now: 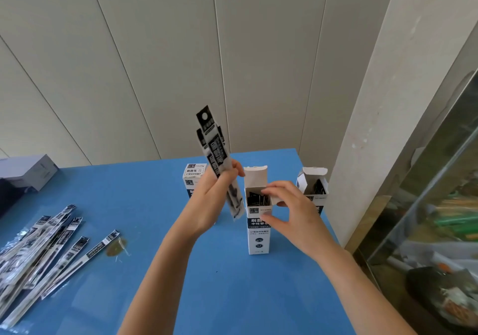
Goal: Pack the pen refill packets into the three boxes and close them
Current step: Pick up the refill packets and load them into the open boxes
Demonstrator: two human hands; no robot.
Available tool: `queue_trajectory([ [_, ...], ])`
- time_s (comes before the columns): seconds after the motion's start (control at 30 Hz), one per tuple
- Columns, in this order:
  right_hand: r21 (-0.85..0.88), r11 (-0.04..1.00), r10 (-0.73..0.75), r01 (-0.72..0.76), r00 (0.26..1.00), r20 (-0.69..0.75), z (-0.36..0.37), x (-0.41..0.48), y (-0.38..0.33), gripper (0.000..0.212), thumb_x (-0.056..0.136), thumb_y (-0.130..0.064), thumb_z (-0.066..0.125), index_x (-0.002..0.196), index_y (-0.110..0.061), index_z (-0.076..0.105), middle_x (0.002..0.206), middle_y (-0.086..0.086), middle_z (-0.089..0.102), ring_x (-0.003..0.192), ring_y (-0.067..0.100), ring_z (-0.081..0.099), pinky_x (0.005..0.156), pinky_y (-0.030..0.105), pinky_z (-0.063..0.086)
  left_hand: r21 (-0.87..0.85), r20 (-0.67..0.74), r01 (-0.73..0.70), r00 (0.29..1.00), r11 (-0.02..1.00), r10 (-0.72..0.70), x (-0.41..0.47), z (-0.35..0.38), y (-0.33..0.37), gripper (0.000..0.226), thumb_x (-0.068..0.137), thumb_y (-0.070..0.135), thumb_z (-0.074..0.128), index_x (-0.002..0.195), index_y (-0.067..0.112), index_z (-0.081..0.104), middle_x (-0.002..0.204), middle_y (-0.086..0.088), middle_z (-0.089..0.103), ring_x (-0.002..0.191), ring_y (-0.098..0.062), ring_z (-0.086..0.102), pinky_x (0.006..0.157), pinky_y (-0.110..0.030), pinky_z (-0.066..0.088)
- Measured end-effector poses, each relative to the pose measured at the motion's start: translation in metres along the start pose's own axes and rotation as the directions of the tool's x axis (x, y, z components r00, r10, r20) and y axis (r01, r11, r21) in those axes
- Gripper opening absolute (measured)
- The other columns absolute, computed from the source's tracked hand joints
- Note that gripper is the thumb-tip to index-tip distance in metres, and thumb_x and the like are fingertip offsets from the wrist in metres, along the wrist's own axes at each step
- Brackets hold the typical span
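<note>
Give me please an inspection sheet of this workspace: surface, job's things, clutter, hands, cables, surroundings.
Surface: blue table; a brownish spot lies beside the loose packets.
Job's things: three boxes stand upright. The left box looks closed; the middle box and right box are open with dark contents inside. Loose packets are piled at the table's left edge.
Clutter: grey box at the far left.
Hands: left hand grips a bundle of packets, held up; right hand holds the middle box at its mouth.
Cables: nothing seen.
Surroundings: panelled wall behind; glass cabinet at the right.
</note>
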State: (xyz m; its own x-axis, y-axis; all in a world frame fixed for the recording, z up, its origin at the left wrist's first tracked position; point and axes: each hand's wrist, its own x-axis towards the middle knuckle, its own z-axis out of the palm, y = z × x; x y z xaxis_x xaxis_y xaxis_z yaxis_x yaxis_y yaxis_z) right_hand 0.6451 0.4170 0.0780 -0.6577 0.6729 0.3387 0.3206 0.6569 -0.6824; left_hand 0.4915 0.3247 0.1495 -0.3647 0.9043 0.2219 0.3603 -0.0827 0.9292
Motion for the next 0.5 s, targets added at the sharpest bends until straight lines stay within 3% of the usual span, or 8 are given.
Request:
queue_trajectory([
  [0.07,0.01,1.0,0.002,-0.001,1.0,-0.013,0.001,0.0,0.002,0.037,0.08,-0.022,0.07,0.116,-0.024,0.058,0.114,-0.023,0.043,0.102,-0.015,0.045,0.089,0.004,0.04,0.079,0.033,-0.094,0.995,0.992,0.091,0.005,0.002,0.006,0.023,0.089,0.032,0.036,0.085,0.02,0.054,0.072,0.014,0.046,0.062,0.003,0.04,0.061,-0.01,0.035],
  [0.17,0.007,1.0,0.006,-0.006,1.0,-0.012,0.001,-0.001,0.004,0.037,0.079,-0.023,0.071,0.114,-0.024,0.059,0.118,-0.021,0.044,0.104,-0.003,0.05,0.092,0.016,0.045,0.13,0.089,-0.166,0.984,0.977,0.155,0.011,0.002,0.011,0.02,0.099,0.023,0.038,0.089,0.015,0.054,0.062,0.017,0.043,0.057,0.003,0.04,0.058,-0.008,0.035],
  [0.27,0.007,1.0,0.009,-0.009,1.0,-0.018,0.002,-0.001,0.004,0.038,0.078,-0.025,0.072,0.113,-0.025,0.059,0.117,-0.021,0.045,0.102,0.001,0.051,0.09,0.017,0.046,0.099,0.117,-0.211,0.973,0.972,0.2,0.013,-0.004,0.016,0.017,0.098,0.022,0.041,0.095,0.016,0.057,0.072,0.007,0.049,0.061,0.003,0.045,0.06,-0.007,0.038],
  [0.37,0.004,1.0,0.006,-0.006,0.999,-0.034,0.004,-0.001,0.004,0.044,0.077,-0.025,0.073,0.118,-0.023,0.054,0.115,-0.021,0.045,0.098,-0.004,0.047,0.087,0.002,0.038,0.069,0.139,-0.223,0.967,0.972,0.212,0.013,-0.01,0.016,0.014,0.094,0.028,0.046,0.099,0.021,0.057,0.082,-0.001,0.062,0.074,-0.008,0.058,0.066,-0.017,0.046],
  [0.43,0.016,1.0,0.011,-0.011,0.999,-0.036,0.005,0.0,0.004,0.047,0.077,-0.025,0.073,0.12,-0.022,0.052,0.115,-0.019,0.045,0.099,-0.006,0.046,0.086,0.0,0.037,0.072,0.152,-0.221,0.966,0.973,0.208,0.014,-0.009,0.014,0.011,0.094,0.025,0.05,0.099,0.024,0.059,0.089,0.007,0.063,0.08,-0.004,0.061,0.071,-0.015,0.047],
  [0.5,0.037,0.999,0.03,-0.028,0.999,-0.037,0.006,0.0,0.004,0.051,0.078,-0.025,0.073,0.122,-0.023,0.049,0.117,-0.016,0.047,0.101,-0.004,0.047,0.089,0.009,0.043,0.084,0.153,-0.219,0.967,0.972,0.205,0.015,-0.007,0.011,0.011,0.092,0.018,0.053,0.096,0.025,0.06,0.097,0.012,0.063,0.087,-0.001,0.061,0.077,-0.014,0.048],
])
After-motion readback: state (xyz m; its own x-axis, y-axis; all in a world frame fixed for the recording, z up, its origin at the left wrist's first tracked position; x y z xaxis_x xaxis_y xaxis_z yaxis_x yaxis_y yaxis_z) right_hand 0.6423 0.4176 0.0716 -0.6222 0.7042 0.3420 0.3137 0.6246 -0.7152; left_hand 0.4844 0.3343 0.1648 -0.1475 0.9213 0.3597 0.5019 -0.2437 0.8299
